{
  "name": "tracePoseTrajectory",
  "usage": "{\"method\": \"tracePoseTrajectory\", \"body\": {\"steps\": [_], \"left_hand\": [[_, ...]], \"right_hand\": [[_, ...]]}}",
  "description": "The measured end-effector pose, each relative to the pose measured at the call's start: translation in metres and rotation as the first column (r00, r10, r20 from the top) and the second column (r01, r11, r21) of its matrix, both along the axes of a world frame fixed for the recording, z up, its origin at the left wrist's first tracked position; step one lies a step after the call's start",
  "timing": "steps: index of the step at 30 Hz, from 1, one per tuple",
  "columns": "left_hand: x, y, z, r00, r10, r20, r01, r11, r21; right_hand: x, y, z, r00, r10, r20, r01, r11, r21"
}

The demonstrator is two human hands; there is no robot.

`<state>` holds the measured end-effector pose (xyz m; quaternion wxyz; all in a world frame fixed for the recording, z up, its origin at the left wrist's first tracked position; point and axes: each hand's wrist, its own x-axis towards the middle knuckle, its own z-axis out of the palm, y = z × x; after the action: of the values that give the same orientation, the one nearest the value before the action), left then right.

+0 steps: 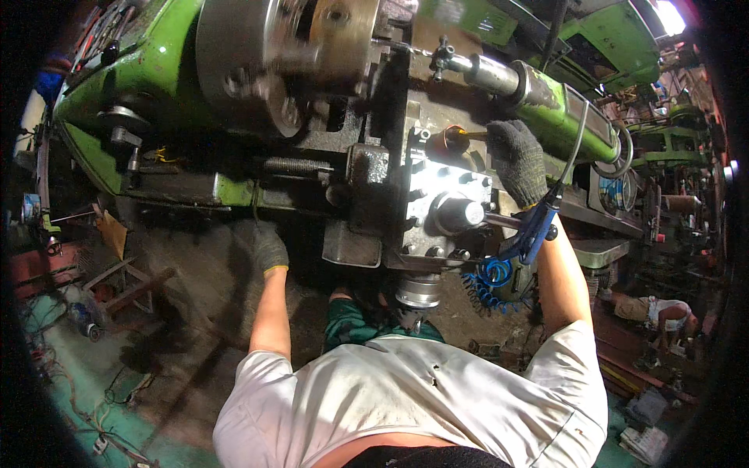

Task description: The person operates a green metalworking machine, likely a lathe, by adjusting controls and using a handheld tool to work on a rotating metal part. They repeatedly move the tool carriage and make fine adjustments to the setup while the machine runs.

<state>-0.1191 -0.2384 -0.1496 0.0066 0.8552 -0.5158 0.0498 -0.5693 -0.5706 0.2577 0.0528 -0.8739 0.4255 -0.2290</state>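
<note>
My left hand (271, 248), in a dark knit glove, is at the front of a green lathe (86, 160). Its shadowed fingers seem closed around the lower end of a thin upright lever (256, 204). My right hand (516, 160), gloved alike, curls around a thin yellow handle (473, 135) beside the tailstock (546, 97). The handle's far end meets a small dark round thing with an orange rim (455, 138), whose kind I cannot make out. Left of my right forearm stands the square tool post (449, 181). The large chuck (250, 66) is smeared by motion.
A blue air gun (537, 232) hangs by the tool post's handle, with a coiled blue hose (491, 285) below. A drill chuck (443, 58) points from the tailstock toward the lathe chuck. At the far right another person (667, 316) bends low. Cables (74, 390) lie at left.
</note>
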Motion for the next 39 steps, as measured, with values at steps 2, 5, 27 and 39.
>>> {"method": "tracePoseTrajectory", "body": {"steps": [2, 5, 27, 39], "left_hand": [[-0.01, 0.017, -0.006, 0.973, 0.076, -0.216, -0.076, 0.997, 0.012], [-0.003, 0.039, -0.038, 0.958, 0.087, -0.273, -0.004, 0.957, 0.29], [0.03, 0.009, -0.084, 0.203, 0.462, -0.863, -0.669, 0.709, 0.222], [0.09, 0.006, -0.062, -0.626, -0.198, -0.754, -0.619, 0.715, 0.326]], "right_hand": [[-0.002, 0.004, 0.0, 1.0, 0.01, 0.021, -0.01, 1.0, -0.002], [-0.004, 0.005, -0.001, 1.0, 0.026, 0.015, -0.026, 1.0, -0.005], [-0.043, -0.013, -0.012, 0.686, -0.528, 0.501, 0.179, 0.789, 0.587], [0.101, -0.136, 0.016, 0.854, -0.263, 0.448, 0.082, 0.919, 0.385]]}}
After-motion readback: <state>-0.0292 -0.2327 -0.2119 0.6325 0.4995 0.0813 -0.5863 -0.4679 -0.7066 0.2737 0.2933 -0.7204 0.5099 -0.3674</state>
